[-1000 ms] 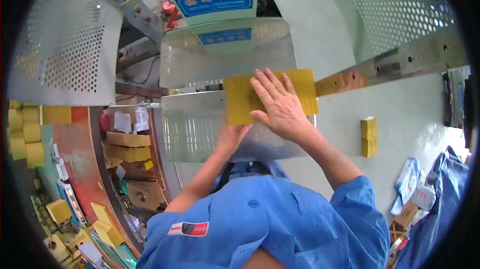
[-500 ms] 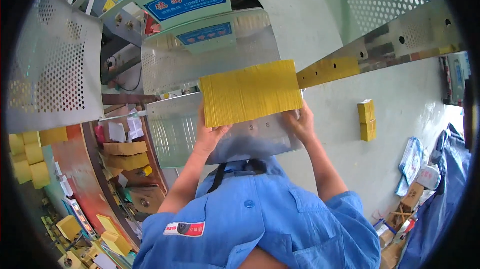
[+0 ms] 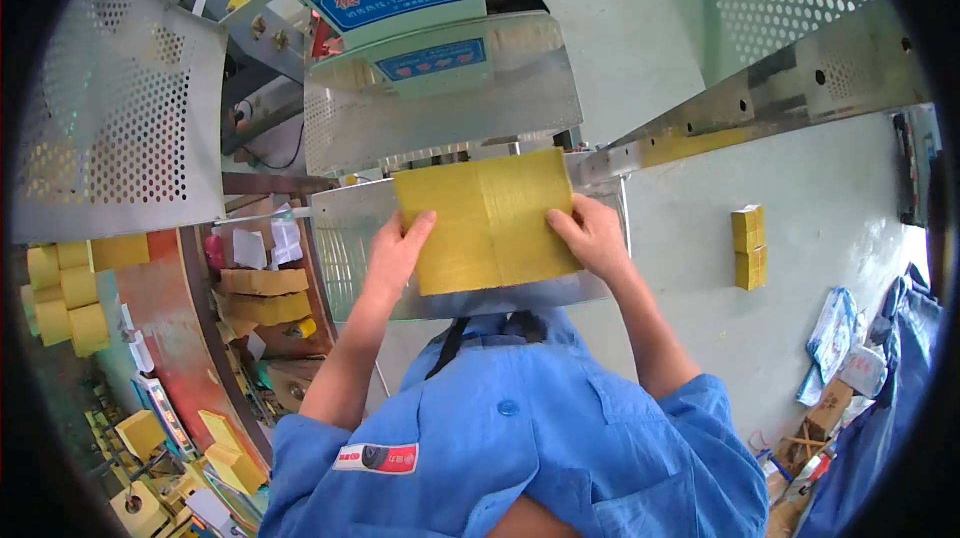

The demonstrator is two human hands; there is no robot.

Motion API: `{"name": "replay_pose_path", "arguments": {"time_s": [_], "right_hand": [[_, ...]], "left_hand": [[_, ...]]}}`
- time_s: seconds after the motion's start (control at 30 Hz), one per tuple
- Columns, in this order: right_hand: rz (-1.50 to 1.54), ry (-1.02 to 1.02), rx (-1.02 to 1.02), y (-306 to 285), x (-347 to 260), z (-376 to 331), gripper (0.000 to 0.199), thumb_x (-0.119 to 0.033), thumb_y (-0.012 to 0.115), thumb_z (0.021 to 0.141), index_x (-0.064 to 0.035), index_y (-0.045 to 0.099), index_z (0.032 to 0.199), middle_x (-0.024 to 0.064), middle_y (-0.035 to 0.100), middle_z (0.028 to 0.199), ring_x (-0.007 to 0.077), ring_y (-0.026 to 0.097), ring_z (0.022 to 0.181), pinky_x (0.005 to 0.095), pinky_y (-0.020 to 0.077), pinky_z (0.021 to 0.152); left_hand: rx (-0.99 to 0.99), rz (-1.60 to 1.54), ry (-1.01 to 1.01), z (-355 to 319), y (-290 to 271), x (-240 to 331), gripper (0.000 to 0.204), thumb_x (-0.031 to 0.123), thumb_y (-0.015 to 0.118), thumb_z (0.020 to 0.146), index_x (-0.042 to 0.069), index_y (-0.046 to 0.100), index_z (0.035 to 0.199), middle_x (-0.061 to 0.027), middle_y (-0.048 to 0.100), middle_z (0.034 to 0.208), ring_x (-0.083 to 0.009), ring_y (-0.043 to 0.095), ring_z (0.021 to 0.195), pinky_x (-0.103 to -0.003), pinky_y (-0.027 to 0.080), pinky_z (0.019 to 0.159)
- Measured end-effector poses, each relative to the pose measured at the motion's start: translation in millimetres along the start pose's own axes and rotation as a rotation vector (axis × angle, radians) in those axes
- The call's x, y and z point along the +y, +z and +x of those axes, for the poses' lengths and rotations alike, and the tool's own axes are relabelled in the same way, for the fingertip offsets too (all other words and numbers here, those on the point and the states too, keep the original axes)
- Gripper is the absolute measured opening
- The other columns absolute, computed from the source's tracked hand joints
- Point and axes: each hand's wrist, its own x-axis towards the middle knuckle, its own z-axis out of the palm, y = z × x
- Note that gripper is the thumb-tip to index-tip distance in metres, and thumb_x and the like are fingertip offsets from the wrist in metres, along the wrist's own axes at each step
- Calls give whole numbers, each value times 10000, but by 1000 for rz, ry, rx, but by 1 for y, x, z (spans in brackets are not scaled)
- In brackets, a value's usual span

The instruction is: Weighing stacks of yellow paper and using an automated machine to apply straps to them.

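A yellow block of stacked paper (image 3: pixel 485 228) is held in front of me, its broad face up and a seam running down the middle. My left hand (image 3: pixel 393 256) grips its left edge, thumb lying on top. On the right edge, my right hand (image 3: pixel 596 236) is closed the same way, thumb over the face. The fingers beneath the block are hidden. Under it lies a shiny metal shelf (image 3: pixel 350 233) of the machine, partly covered by the block. Whether the block touches that shelf I cannot tell.
Beyond the shelf stands a sloping metal plate (image 3: pixel 440 118). A perforated guard (image 3: pixel 130 138) is at the left, a long metal rail (image 3: pixel 760 103) at the right. Yellow bundles (image 3: pixel 749 248) rest on the floor to the right. A cluttered reddish bench (image 3: pixel 180 313) lies left; a blue tarp (image 3: pixel 885 408) hangs right.
The paper block has come nearer to me and tilted, so its smooth broad face shows instead of its layered side. Both thumbs have moved up onto that face.
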Motion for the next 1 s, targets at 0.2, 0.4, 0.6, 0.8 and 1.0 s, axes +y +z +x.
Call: {"name": "replay_pose_path", "arguments": {"time_s": [0.2, 0.4, 0.6, 0.8, 1.0], "right_hand": [[-18, 106, -82, -4, 23, 14, 382, -337, 610, 904, 14, 655, 1046, 103, 678, 806, 183, 620, 732, 344, 491, 694], [426, 244, -89, -9, 40, 6, 362, -311, 528, 984, -9, 652, 1140, 30, 671, 870, 138, 611, 810, 293, 486, 743], [432, 151, 84, 14, 69, 11, 322, -256, 557, 977, -11, 634, 1172, 36, 650, 975, 131, 594, 925, 276, 475, 842], [734, -3, 59, 35, 69, 0, 418, -275, 504, 999, -18, 510, 1329, 85, 519, 1336, 172, 484, 1209, 322, 369, 1036], [890, 7, 18, 42, 37, 4, 601, -390, 469, 992, -9, 368, 1445, 108, 443, 1433, 217, 398, 1330, 358, 303, 1110]], "left_hand": [[-21, 181, 28, 11, -6, -13, 527, 487, 522, 968, 36, 607, 1227, -59, 656, 1123, -137, 600, 1022, -333, 499, 829], [-5, -8, -196, 16, -21, -23, 661, 624, 338, 973, 77, 613, 1223, -30, 654, 1097, -127, 608, 961, -281, 475, 763], [74, -184, 72, 31, -25, -84, 561, 503, 477, 982, 54, 530, 1314, -37, 600, 1186, -168, 584, 1042, -325, 481, 890], [112, -814, 102, 20, 31, -72, 498, 424, 428, 1020, 74, 454, 1372, -56, 538, 1293, -171, 534, 1151, -317, 439, 967], [70, -802, 108, 24, 38, -72, 520, 444, 394, 1021, 81, 455, 1389, -55, 537, 1329, -197, 523, 1206, -356, 421, 1019]]}}
